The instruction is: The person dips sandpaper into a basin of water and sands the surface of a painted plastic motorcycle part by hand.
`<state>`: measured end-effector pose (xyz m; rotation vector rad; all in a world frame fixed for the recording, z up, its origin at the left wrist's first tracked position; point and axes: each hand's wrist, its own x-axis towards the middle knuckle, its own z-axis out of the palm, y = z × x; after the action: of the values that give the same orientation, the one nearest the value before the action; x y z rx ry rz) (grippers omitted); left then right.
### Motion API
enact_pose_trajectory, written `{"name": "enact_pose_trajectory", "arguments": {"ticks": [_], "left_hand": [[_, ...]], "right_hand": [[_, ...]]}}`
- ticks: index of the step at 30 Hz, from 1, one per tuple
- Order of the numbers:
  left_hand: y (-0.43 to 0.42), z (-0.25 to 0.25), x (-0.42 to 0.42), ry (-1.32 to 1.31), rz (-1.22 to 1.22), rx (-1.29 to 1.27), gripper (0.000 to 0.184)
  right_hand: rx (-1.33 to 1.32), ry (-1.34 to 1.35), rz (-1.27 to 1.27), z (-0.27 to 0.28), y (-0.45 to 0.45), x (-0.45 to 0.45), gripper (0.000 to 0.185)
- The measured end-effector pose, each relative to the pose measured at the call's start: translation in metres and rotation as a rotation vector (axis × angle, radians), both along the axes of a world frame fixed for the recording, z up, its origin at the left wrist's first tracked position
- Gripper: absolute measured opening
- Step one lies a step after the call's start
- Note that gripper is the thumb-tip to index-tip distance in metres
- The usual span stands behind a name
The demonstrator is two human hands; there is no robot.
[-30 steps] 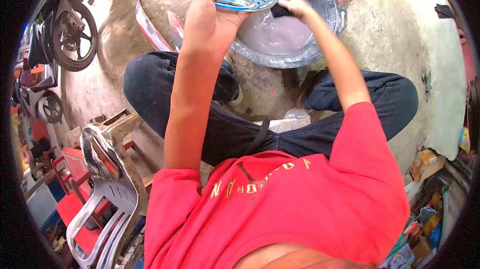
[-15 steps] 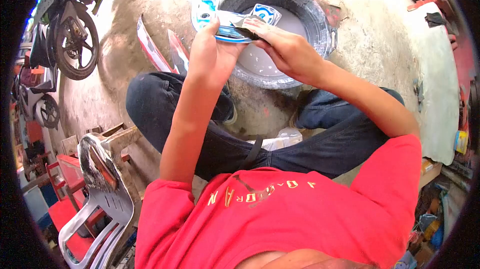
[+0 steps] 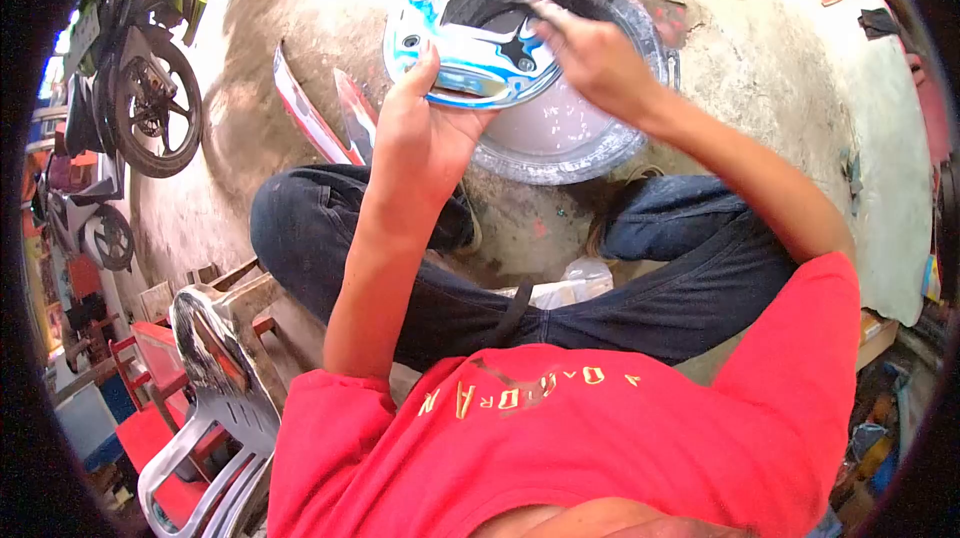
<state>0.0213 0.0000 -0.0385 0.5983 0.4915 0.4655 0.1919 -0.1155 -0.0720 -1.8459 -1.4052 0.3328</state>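
Note:
A glossy blue-and-white panel (image 3: 470,88) with a dark star-shaped mark lies over the left rim of a round black tub (image 3: 650,33) of cloudy grey water. My left hand (image 3: 425,128) is closed on the panel's near edge, thumb on top. Over the panel's right end is my right hand (image 3: 600,58), its fingers bent together and slightly blurred. What those fingers hold is too unclear to make out.
Two red-and-white panels (image 3: 305,108) lie on the floor left of the tub. Motorcycles (image 3: 150,103) stand at the far left. A grey plastic chair (image 3: 230,408) is at the lower left, and a long pale panel (image 3: 885,178) at the right.
My right hand came out of the tub with a dark piece, passed over the panel, and has since moved to its right end. The panel and my left hand sit lower in view than at first.

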Motion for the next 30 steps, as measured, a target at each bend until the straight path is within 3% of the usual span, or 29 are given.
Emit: {"name": "enact_pose_trajectory", "arguments": {"ticks": [3,5,7,8,11,12,13,15,17,18,21,22,25,28,30], "left_hand": [[0.005,-0.009,0.000,-0.035,-0.018,-0.013,0.037],[0.009,-0.013,-0.001,-0.105,-0.083,-0.019,0.037],[0.000,-0.002,0.001,-0.003,0.022,-0.026,0.038],[0.000,-0.001,0.000,0.001,0.007,-0.034,0.039],[0.004,-0.003,0.000,-0.010,0.009,-0.025,0.041],[0.004,-0.005,-0.003,-0.009,0.019,-0.022,0.041],[0.006,-0.008,-0.004,-0.034,-0.006,-0.037,0.041],[0.011,-0.011,-0.004,-0.087,-0.067,-0.055,0.040],[0.004,-0.003,-0.002,-0.009,0.011,-0.041,0.039],[0.003,-0.003,-0.003,-0.018,0.005,-0.042,0.037],[0.006,-0.004,-0.004,-0.044,0.002,-0.008,0.036],[0.005,-0.005,-0.006,-0.045,0.006,0.001,0.036],[0.007,-0.003,-0.005,-0.080,-0.027,-0.002,0.037],[0.002,0.004,-0.004,-0.010,0.006,-0.001,0.038],[0.006,0.004,-0.003,-0.027,-0.007,0.005,0.037]], "right_hand": [[0.356,-0.237,0.174,0.010,-0.006,-0.052,0.035],[0.278,-0.265,0.224,0.001,-0.005,-0.035,0.036],[0.174,-0.276,0.053,-0.008,0.006,-0.001,0.036],[-0.200,0.019,-0.121,0.001,0.004,0.010,0.037],[0.123,-0.162,0.015,-0.012,-0.001,-0.016,0.038],[0.200,-0.064,0.129,0.006,-0.004,-0.037,0.038],[0.321,-0.263,0.167,0.008,-0.005,-0.048,0.037],[0.327,-0.236,0.194,0.005,-0.005,-0.034,0.035],[0.046,-0.058,-0.016,-0.005,0.000,0.000,0.032],[-0.284,0.017,-0.169,0.007,0.005,0.010,0.029],[0.055,-0.113,0.104,0.003,-0.007,-0.015,0.033],[0.274,-0.268,0.202,0.006,-0.007,-0.032,0.036],[0.300,-0.290,0.250,0.008,-0.007,-0.027,0.038],[-0.190,0.025,-0.093,0.010,0.001,0.009,0.036],[0.080,-0.081,0.035,0.005,-0.002,-0.010,0.037]]}}
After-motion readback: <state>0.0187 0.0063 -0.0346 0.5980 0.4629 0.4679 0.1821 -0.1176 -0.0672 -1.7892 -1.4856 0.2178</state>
